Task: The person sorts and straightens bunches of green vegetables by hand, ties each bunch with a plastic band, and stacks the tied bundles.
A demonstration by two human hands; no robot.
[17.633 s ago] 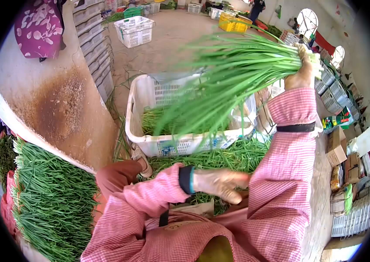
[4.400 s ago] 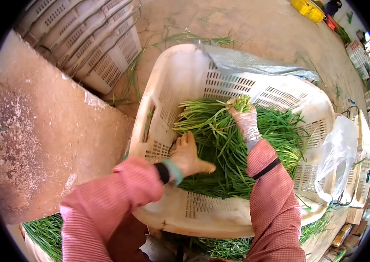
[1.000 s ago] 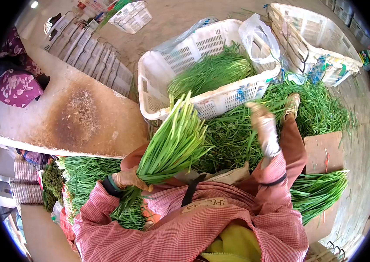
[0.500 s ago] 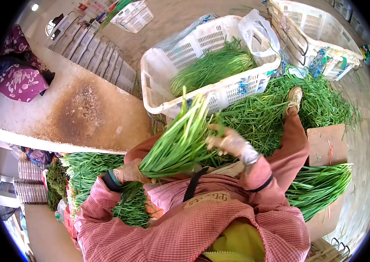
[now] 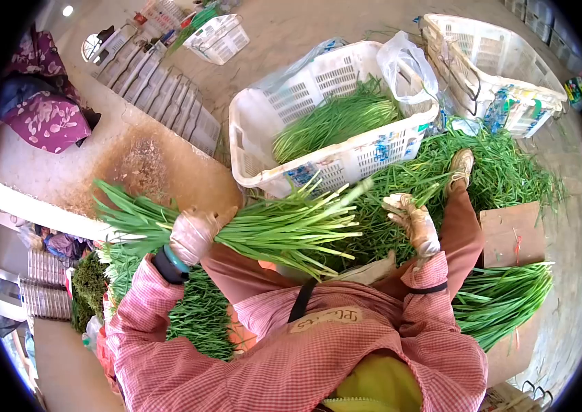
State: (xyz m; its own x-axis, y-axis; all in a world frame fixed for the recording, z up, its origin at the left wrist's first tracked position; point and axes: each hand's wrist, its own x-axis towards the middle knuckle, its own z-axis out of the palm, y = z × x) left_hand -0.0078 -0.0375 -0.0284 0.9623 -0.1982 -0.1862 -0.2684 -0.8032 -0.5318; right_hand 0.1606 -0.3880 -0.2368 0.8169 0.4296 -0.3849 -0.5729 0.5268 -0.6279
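My left hand (image 5: 193,235), in a pale glove, grips the middle of a bunch of long green stalks (image 5: 291,223). The bunch lies sideways above my left thigh, its pale ends fanned to the right. My right hand (image 5: 411,223), gloved too, is apart from the bunch with its fingers curled around a few loose green pieces (image 5: 428,195). Beyond both hands, a white basket (image 5: 359,154) has more green stalks (image 5: 339,120) inside. Loose greens (image 5: 497,172) cover the floor between and beyond my legs.
A stained slab (image 5: 50,165) with purple patterned cloth (image 5: 50,127) stands at the left. Stacked crates (image 5: 160,96) are behind it. Another white basket (image 5: 490,62) is at the back right. Greens lie on cardboard (image 5: 510,237) at the right and in a pile (image 5: 198,316) by my left side.
The bunch has tipped from upright to nearly level, with my left hand raised around its middle. My right hand has moved away from the stalks to the right, now with green pieces in it.
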